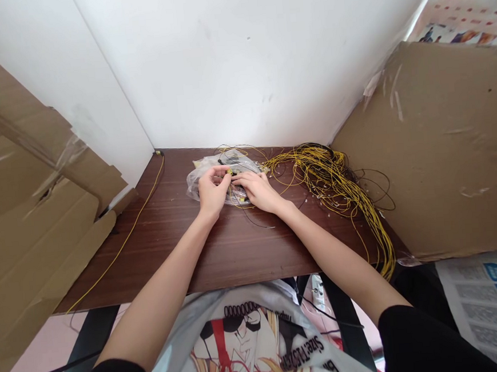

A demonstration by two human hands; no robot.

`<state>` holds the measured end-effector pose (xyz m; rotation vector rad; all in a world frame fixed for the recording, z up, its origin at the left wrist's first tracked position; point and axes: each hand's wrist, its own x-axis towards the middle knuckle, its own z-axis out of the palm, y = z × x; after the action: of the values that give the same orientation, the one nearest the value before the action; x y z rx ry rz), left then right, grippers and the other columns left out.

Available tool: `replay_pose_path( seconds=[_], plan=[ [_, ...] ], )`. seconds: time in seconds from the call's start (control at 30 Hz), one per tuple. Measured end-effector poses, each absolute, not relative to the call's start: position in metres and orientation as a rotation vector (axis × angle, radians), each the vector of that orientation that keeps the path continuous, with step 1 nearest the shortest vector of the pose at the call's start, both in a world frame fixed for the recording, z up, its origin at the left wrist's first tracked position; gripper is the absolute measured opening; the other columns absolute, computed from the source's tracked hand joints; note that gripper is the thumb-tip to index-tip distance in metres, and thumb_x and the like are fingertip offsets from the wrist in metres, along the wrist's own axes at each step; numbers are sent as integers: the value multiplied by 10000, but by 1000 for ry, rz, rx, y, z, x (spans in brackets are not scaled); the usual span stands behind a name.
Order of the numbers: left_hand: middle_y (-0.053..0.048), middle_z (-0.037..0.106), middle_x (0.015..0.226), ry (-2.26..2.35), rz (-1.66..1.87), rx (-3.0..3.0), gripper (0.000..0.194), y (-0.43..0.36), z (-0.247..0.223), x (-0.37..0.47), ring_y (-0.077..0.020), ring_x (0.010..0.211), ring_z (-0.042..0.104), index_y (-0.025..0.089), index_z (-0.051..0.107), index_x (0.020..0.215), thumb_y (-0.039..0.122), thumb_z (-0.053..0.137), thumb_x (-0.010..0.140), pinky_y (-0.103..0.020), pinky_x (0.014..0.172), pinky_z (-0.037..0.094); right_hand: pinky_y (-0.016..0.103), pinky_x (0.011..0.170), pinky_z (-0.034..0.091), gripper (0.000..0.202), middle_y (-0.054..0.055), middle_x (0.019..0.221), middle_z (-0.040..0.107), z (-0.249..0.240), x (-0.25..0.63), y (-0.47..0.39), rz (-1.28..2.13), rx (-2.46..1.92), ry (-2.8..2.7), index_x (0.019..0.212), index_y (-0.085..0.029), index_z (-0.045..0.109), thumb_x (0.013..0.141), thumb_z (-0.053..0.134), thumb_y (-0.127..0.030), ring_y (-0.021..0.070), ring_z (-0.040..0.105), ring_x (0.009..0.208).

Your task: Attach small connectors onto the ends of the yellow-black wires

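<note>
My left hand (pixel 212 187) pinches a small yellow part (pixel 229 172) between thumb and fingertips, above a clear plastic bag (pixel 194 182). From the right, my right hand (pixel 258 191) meets it, fingers drawn together at the dark end of that part; what they grip is too small to make out. Below the hands a thin black wire (pixel 251 220) trails onto the brown tabletop (pixel 232 256). More small yellow-and-black pieces (pixel 243 199) show in and around the bag, partly covered by my hands.
A thick bundle of yellow and black wires (pixel 338 182) spreads over the right side and hangs off the front edge. One yellow wire (pixel 131 228) with a small end piece lies at left. Cardboard sheets (pixel 452 153) flank both sides; a white panel (pixel 239 66) stands behind.
</note>
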<state>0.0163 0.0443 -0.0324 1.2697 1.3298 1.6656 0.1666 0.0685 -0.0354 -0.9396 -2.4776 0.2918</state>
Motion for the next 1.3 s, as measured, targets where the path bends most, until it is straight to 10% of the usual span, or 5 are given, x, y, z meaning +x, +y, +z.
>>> replay_pose_path(
  seconds=[0.33, 0.8, 1.3],
  plan=[
    [-25, 641, 790, 1338, 1653, 1256, 183, 43, -31, 16, -82, 584, 500, 160, 666, 864, 210, 640, 690, -176, 486, 395, 425, 956, 336, 341, 86, 1161, 650, -31, 166, 67, 362, -928, -2258, 1041, -181, 663, 877, 381, -79, 215, 541, 1130],
    [-11, 627, 756, 1396, 1581, 1483, 154, 37, -28, 20, -86, 563, 493, 173, 670, 852, 198, 622, 708, -201, 516, 382, 298, 770, 535, 307, 30, 859, 714, -23, 165, 74, 1424, -771, -1159, 828, -189, 654, 604, 784, -354, 141, 661, 780],
    [-8, 617, 695, 1356, 1580, 1551, 140, 34, -26, 22, -91, 566, 476, 165, 670, 826, 234, 644, 707, -205, 509, 371, 293, 734, 516, 211, -5, 755, 694, -21, 160, 67, 1383, -788, -1246, 750, -207, 724, 568, 788, -292, 114, 606, 674]
  ],
)
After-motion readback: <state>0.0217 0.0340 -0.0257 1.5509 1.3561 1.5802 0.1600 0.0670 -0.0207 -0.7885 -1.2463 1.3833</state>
